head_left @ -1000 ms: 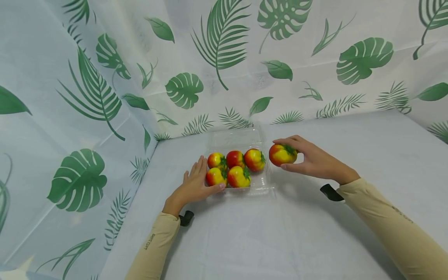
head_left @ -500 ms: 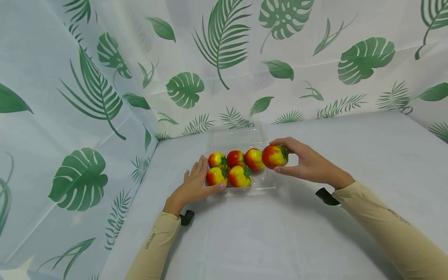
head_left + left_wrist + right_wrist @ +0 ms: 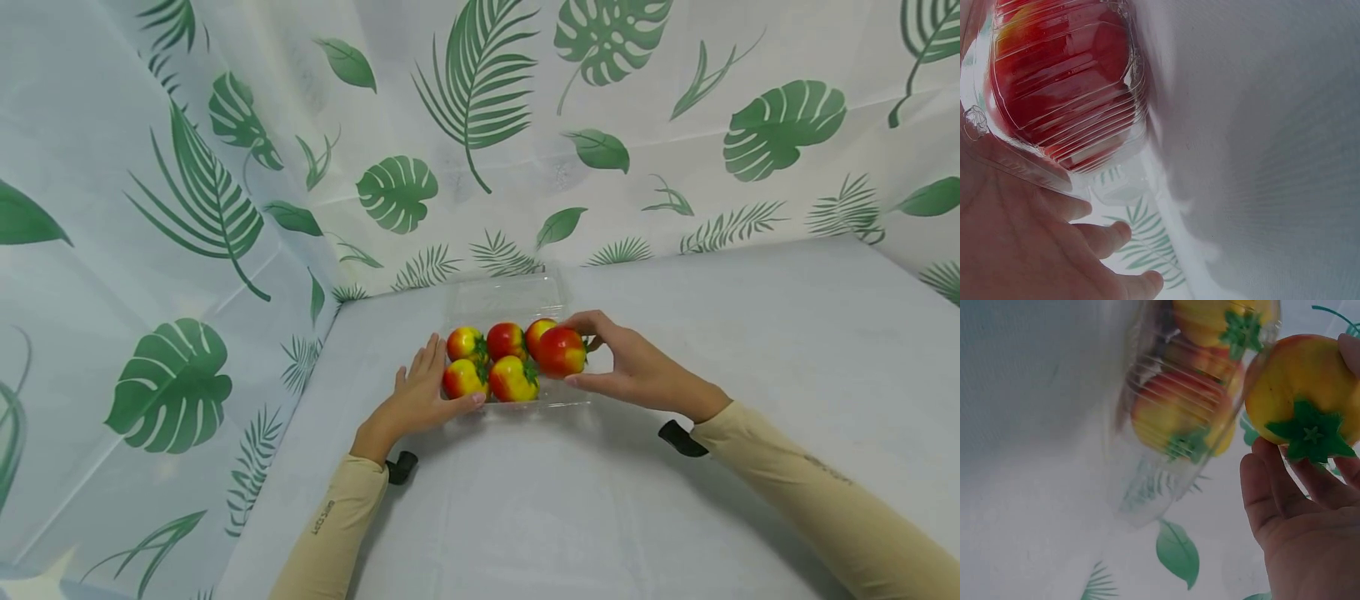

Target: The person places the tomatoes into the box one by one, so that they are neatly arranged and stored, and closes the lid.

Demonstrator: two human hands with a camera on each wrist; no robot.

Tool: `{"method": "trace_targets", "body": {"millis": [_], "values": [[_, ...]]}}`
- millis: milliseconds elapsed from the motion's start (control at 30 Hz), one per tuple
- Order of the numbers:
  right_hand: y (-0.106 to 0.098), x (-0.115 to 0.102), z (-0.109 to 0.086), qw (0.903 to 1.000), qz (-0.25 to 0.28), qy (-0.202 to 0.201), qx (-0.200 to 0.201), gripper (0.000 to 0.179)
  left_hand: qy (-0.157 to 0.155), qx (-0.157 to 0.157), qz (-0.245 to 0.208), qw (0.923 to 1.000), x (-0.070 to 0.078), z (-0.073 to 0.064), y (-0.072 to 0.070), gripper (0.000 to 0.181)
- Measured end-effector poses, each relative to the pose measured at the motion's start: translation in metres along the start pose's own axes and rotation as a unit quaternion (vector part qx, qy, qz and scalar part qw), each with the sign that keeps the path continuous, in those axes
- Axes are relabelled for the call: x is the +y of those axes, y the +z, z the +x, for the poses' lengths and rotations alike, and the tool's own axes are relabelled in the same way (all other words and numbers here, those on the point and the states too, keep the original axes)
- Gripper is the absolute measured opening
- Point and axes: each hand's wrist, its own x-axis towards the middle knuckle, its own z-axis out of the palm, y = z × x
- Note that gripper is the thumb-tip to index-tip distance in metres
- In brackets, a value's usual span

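Note:
A clear plastic clamshell box (image 3: 566,405) holds several red-and-yellow tomato-like fruits (image 3: 513,379), set in two rows. My right hand (image 3: 637,371) grips another such fruit (image 3: 561,352) between thumb and fingers, over the box's right end. In the right wrist view the held fruit (image 3: 1304,375) shows its green star-shaped leaf cap and is above the box's rim. My left hand (image 3: 420,407) rests against the left side of the box, fingers straight and thumb over the front rim. The held fruit partly hides the back right fruit (image 3: 537,332).
The box's transparent lid (image 3: 506,293) lies folded back behind it, near the rear wall. White cloth covers the table (image 3: 525,508). A leaf-patterned curtain (image 3: 480,167) rises at the back and left.
My right hand has carried its fruit leftward and slightly toward me, from beside the box to over its right end. The left hand and the boxed fruits have stayed put.

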Motion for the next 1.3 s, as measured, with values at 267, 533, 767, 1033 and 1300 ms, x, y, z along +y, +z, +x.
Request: {"method": "trace_targets", "body": {"millis": [267, 533, 767, 1033, 1300], "values": [[0.009, 0.004, 0.0, 0.9997, 0.007, 0.017, -0.014, 0.069, -0.001, 0.001, -0.002, 1.0, 0.001, -0.001, 0.0, 0.124], [0.013, 0.013, -0.002, 0.9984, -0.02, -0.049, -0.02, 0.064, 0.005, 0.004, -0.005, 1.0, 0.001, -0.001, 0.0, 0.124], [0.017, 0.012, -0.001, 0.9981, -0.047, -0.025, -0.031, 0.06, 0.007, 0.004, -0.004, 1.0, 0.002, -0.001, -0.001, 0.124], [0.019, 0.01, -0.002, 0.9974, -0.055, -0.01, -0.045, 0.047, 0.004, 0.001, 0.0, 1.0, 0.002, -0.001, -0.001, 0.123], [0.02, 0.011, -0.002, 0.9973, -0.054, -0.013, -0.048, 0.044, 0.001, 0.0, 0.003, 1.0, 0.002, -0.001, -0.001, 0.123]]}}
